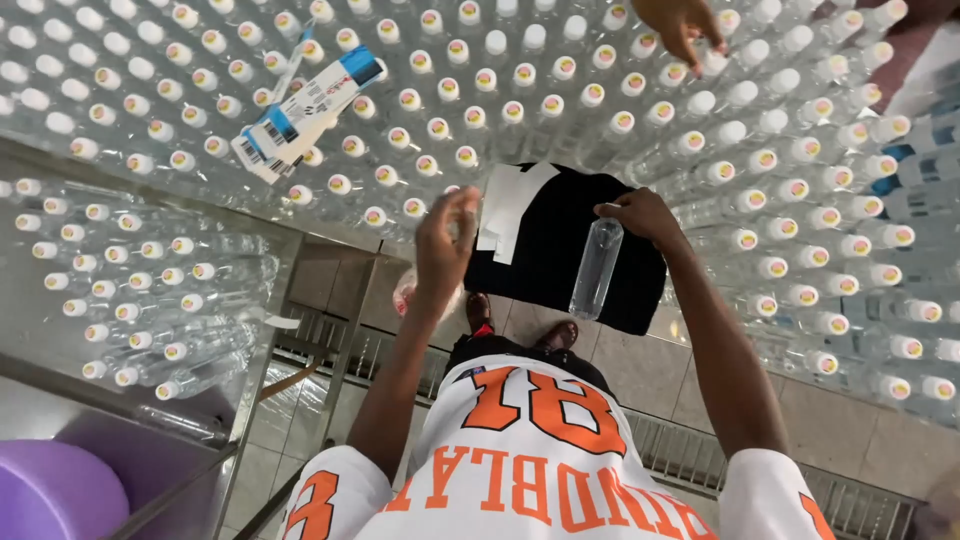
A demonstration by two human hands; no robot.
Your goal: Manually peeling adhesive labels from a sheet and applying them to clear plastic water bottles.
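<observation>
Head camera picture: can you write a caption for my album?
Right hand holds a clear bottle over a black cloth, ringed by capped bottles.

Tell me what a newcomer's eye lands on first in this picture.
First, the mass of clear capped bottles filling the upper and right parts of the view. Next, at centre, the person's right hand at the top of a clear bottle hanging over a black cloth, with the left hand raised beside it. A strip of blue-and-white labels lies on the bottles at upper left, and another person's hand reaches in at top.

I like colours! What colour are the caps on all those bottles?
White caps, many with a yellow-and-red sticker, in the head view.
</observation>
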